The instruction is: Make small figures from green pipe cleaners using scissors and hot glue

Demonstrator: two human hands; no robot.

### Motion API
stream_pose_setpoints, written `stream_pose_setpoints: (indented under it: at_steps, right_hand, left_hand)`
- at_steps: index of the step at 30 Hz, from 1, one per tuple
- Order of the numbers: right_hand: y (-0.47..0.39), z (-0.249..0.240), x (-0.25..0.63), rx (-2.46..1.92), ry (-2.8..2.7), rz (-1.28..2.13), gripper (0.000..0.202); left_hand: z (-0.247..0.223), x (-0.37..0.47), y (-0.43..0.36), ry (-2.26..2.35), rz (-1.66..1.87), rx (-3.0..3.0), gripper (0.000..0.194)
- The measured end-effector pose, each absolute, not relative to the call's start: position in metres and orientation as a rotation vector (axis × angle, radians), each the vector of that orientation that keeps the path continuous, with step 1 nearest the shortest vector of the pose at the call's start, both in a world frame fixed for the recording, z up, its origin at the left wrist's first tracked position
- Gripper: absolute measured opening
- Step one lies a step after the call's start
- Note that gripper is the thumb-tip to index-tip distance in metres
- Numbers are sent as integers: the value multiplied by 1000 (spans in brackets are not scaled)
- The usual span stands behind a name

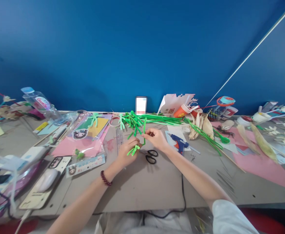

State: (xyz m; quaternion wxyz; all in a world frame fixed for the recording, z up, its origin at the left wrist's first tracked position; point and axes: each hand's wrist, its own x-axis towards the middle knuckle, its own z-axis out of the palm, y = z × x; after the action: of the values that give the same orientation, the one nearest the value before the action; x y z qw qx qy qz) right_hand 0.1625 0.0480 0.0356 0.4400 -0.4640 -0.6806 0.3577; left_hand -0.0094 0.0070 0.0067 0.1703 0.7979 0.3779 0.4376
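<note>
Near the middle of the table, my left hand (pixel 128 151) is closed around a short cluster of light green pipe cleaners (pixel 134 150), whose ends stick out past the fingers. My right hand (pixel 155 139) pinches a bent green pipe cleaner (pixel 145 123), one end of it pointing upward. The two hands are close together, fingertips almost meeting. Just behind them lies a pile of short twisted green pipe cleaners (pixel 132 121), with long straight green stems (pixel 161 119) to its right. Black-handled scissors (pixel 151 156) lie below the hands, their blades partly hidden by my left hand.
A blue glue gun (pixel 178 143) rests right of my right hand, its cable running toward the front edge. A ruler (pixel 119 139), pink sheets (pixel 66 146) and a phone (pixel 45 185) are to the left. Dried husks (pixel 200 128) and paper cups (pixel 181 111) stand back right.
</note>
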Motion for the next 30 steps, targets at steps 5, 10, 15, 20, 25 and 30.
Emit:
stream_pose_setpoints:
  at_steps: [5, 10, 15, 20, 25, 30]
  right_hand:
    - [55, 29, 163, -1131, -1419, 1333, 38]
    - [50, 27, 156, -1103, -1281, 1507, 41]
    - [39, 24, 146, -1014, -1366, 1303, 34]
    - [26, 24, 144, -891, -1687, 687, 21]
    - [25, 31, 149, -778, -1887, 439, 16]
    - [34, 36, 156, -898, -1806, 525, 22]
  left_hand:
    - [14, -12, 9, 1027, 1425, 2144, 10]
    - [14, -13, 9, 1124, 1517, 1674, 13]
    - [7, -15, 16, 1227, 1487, 1275, 19]
    - [2, -17, 22, 1338, 1455, 1406, 17]
    - [0, -17, 19, 1288, 1445, 1898, 11]
    - [3, -15, 12, 1233, 1281, 2173, 11]
